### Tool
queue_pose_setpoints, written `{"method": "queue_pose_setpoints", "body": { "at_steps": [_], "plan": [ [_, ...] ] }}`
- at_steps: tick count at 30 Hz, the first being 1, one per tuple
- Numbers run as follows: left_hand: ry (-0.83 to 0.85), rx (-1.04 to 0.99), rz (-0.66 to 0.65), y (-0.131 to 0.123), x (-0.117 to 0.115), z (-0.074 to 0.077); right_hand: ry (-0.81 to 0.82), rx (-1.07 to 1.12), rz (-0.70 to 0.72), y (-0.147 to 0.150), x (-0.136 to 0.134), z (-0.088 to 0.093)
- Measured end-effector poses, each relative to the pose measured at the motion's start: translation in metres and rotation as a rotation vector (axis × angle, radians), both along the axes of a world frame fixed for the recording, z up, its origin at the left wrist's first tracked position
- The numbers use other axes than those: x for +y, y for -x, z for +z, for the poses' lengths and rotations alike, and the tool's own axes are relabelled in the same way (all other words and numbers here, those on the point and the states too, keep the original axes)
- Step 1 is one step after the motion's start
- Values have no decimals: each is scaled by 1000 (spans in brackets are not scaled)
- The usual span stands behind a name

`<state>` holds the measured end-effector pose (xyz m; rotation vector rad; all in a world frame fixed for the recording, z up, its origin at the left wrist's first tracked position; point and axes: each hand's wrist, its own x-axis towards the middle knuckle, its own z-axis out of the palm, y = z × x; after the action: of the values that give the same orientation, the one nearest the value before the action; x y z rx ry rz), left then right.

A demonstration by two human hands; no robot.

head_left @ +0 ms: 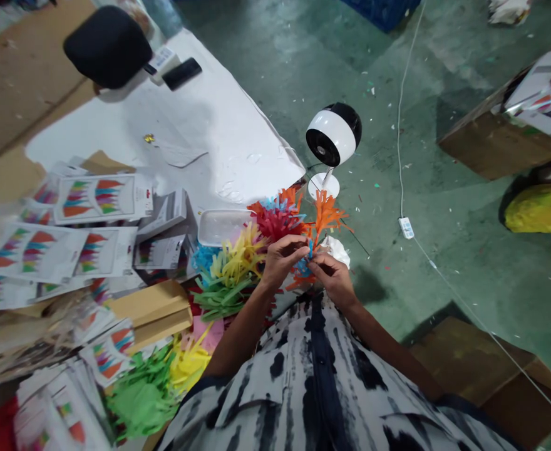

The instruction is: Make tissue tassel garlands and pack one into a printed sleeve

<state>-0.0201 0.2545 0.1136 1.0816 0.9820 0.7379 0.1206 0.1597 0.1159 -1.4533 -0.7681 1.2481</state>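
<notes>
Closely paired — left hand [282,254], right hand [332,277] both pinching blue paper strip [310,250], likely steadying it from two sides; orange fringe [327,213] splayed at 12 o'clock, yellow fringe [238,257] at 9.

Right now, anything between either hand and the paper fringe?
Nothing visible. The left hand and right hand pinch the paper fringe directly; the fan stands on the floor beyond it, apart.

Just beyond your grip you see a white-and-black fan [333,134], left of it a clear tray [221,225] and printed cards [101,197], farther off a phone [181,73].
</notes>
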Motion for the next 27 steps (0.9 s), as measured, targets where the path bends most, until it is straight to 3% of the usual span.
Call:
{"method": "queue_pose_setpoints", "body": {
  "at_steps": [8,12,20,27],
  "plan": [
    [-125,73,59,-2,-5,0,23,5,-56,2,-3,-7],
    [-23,-4,126,-6,-14,-4,52,69,-100,2,-6,-10],
    [136,-213,56,0,-20,-19,105,219,27,-1,-4,-9],
    [247,-148,4,9,-13,-22,12,-51,78,-13,-7,-7]
  ]
}}
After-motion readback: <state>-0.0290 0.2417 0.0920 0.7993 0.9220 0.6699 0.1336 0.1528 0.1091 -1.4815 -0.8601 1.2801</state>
